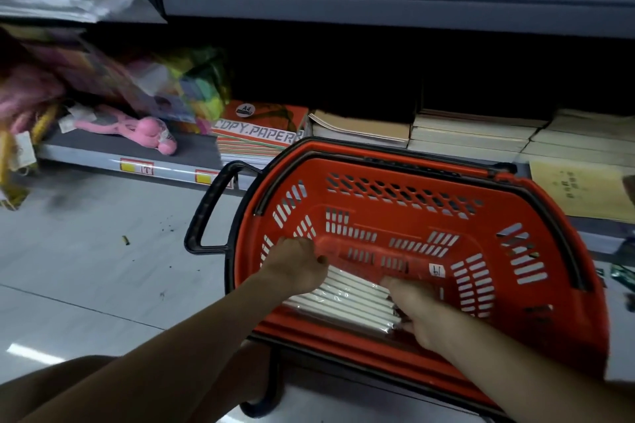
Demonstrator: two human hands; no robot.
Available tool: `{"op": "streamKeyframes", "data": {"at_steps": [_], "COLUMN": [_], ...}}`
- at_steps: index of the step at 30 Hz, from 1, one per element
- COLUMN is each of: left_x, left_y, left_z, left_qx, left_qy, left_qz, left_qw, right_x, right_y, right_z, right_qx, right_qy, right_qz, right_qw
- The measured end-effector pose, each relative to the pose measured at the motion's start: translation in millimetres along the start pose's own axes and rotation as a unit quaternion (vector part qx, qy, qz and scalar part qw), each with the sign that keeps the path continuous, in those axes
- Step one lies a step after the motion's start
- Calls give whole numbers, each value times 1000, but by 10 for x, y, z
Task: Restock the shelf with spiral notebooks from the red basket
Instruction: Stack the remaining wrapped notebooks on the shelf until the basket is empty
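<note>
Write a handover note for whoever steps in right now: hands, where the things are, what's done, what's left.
Left hand and right hand: both grip a plastic-wrapped pack of notebooks, one at each end.
The pack is still inside the red basket, which sits on the floor in front of the bottom shelf.
Done: pack grasped.
Left: lift it out and set it on the shelf.

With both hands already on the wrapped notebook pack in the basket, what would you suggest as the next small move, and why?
Probably lift the pack straight up out of the red basket: the left hand and right hand grip its two ends, and it lies below the rim.
</note>
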State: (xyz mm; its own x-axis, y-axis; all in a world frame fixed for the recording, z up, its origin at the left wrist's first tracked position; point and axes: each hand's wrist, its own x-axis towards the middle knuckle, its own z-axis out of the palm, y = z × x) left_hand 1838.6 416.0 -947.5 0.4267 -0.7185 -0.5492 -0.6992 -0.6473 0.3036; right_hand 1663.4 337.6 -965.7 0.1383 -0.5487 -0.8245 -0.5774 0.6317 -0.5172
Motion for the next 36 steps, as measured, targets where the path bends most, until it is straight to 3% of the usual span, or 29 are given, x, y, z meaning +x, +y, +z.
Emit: {"op": "streamKeyframes", "data": {"at_steps": [5,7,9,13,17,19,22,24,30,36], "left_x": [-346,-523,-722,-1119,-1540,-1763,-2043,-2184,-2478,-2443], "left_y": [189,252,309,303,259,278,248,197,128,102], "left_z": [-66,-120,-212,-351,-290,-278,-366,-450,-674,-893], "left_qx": [1,-71,-212,-456,-629,-680,-695,-690,-686,-704], "left_qy": [20,17,25,95,93,69,-4,-14,45,121], "left_qz": [15,26,3,-90,-115,-106,-18,49,179,193], "left_qw": [1000,997,977,880,763,722,719,722,704,673], "right_x": [-156,-276,-418,-841,-1266,-1485,-1852,-2045,-2435,-2434], "right_y": [48,74,84,34,21,71,107,92,-95,-296], "right_z": [-100,-164,-249,-465,-674,-768,-871,-913,-942,-780], "right_qx": [47,71,98,205,298,303,267,250,228,179], "right_qy": [10,10,0,-55,-88,-119,-148,-165,-217,-159], "right_qz": [-21,-25,-28,-26,-73,-117,-196,-250,-340,-386], "right_qw": [999,997,995,977,948,938,932,921,886,891]}}
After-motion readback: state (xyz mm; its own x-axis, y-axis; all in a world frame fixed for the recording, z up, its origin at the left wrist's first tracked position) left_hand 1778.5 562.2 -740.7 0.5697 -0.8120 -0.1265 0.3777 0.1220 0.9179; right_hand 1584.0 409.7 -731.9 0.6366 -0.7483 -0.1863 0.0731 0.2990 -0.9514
